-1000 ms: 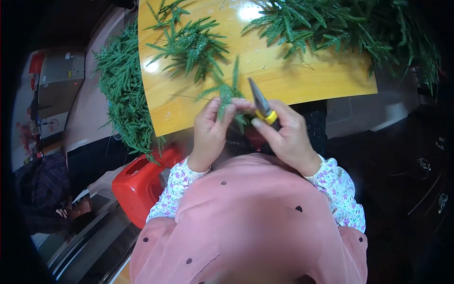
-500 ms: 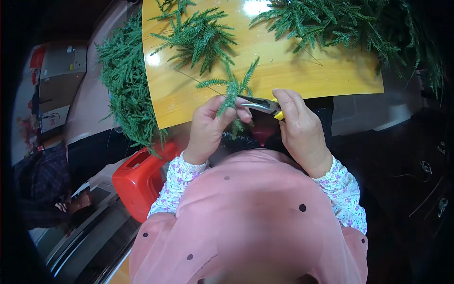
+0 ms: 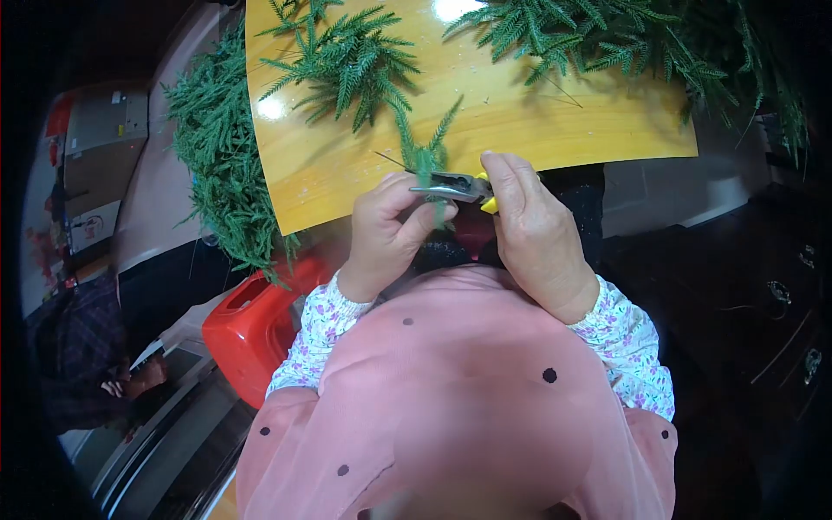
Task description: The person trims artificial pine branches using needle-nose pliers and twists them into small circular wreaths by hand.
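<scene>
My left hand (image 3: pixel 386 232) pinches a green artificial pine sprig (image 3: pixel 425 159) between thumb and fingers, just past the table's near edge. A thin dark wire sticks out leftward from it. Wrapped round the yellow handles of a pair of pliers (image 3: pixel 452 187) is my right hand (image 3: pixel 539 232). The plier jaws lie across the middle of the sprig, close to my left fingertips. Whether they bite on the stem or its wire, I cannot tell.
Pine sprigs (image 3: pixel 360 65) lie on the glossy yellow table (image 3: pixel 329 178), with a larger pile (image 3: pixel 598 35) at the far right. More greenery (image 3: pixel 217 147) hangs along the left side. A red plastic stool (image 3: pixel 247 334) stands at lower left. Another person's hand (image 3: pixel 113 387) shows at far left.
The pliers have moved leftward over the sprig, their jaws now crossing its middle. The sprig has turned in my left hand. The whole view has shifted slightly.
</scene>
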A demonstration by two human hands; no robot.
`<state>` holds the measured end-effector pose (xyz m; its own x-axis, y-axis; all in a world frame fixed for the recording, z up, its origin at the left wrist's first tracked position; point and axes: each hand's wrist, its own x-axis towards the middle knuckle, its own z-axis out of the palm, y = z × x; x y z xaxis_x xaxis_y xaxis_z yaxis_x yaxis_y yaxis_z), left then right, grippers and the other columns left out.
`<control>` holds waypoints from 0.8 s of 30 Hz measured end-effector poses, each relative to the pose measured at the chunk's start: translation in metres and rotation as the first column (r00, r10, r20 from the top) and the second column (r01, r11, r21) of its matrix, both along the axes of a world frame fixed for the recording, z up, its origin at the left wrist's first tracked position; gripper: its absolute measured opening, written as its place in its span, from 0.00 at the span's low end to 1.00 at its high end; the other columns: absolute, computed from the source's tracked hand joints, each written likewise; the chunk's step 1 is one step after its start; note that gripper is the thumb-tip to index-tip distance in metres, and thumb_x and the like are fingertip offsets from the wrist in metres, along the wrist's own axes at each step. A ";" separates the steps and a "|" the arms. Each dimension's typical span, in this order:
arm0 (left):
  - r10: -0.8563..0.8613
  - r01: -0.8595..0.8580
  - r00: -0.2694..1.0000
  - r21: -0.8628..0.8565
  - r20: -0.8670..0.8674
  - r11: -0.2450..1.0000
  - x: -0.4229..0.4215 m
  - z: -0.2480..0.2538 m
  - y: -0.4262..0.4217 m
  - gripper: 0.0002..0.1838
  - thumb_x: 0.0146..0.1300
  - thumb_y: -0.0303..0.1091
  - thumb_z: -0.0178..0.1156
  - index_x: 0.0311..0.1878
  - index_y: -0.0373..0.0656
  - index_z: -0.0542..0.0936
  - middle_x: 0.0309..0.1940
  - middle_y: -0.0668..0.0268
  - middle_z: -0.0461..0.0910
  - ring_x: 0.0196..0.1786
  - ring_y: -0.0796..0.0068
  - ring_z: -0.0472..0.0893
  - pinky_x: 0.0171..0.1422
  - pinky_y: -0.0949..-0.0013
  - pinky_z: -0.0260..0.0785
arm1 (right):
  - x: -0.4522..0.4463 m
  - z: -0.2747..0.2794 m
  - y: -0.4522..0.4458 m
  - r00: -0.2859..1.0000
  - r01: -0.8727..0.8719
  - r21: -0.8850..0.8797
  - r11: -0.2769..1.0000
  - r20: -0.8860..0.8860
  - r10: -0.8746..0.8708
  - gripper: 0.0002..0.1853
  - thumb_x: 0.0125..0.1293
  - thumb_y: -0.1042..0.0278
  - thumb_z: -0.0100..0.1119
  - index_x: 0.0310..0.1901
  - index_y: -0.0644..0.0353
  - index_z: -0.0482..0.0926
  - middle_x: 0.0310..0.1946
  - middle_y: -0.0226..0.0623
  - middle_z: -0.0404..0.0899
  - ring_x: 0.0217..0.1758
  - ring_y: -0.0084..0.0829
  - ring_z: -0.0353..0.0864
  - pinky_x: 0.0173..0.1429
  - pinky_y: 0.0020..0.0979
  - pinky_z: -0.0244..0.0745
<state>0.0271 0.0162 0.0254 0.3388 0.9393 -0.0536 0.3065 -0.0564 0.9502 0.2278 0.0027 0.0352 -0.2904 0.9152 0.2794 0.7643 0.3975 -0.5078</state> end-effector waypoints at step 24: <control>-0.026 0.105 0.966 0.298 -0.257 0.949 0.008 0.005 0.004 0.08 0.58 0.25 0.59 0.41 0.36 0.79 0.36 0.56 0.76 0.39 0.56 0.75 0.44 0.64 0.67 | -0.005 -0.005 -0.005 0.990 0.078 0.060 0.995 0.114 -0.085 0.28 0.55 0.76 0.57 0.59 0.72 0.68 0.50 0.46 0.74 0.40 0.34 0.79 0.42 0.28 0.80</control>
<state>0.0347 0.0199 0.0301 0.4128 0.8995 0.1432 0.5149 -0.3601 0.7779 0.2225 -0.0021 0.0304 -0.2491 0.9211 0.2992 0.8480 0.3566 -0.3919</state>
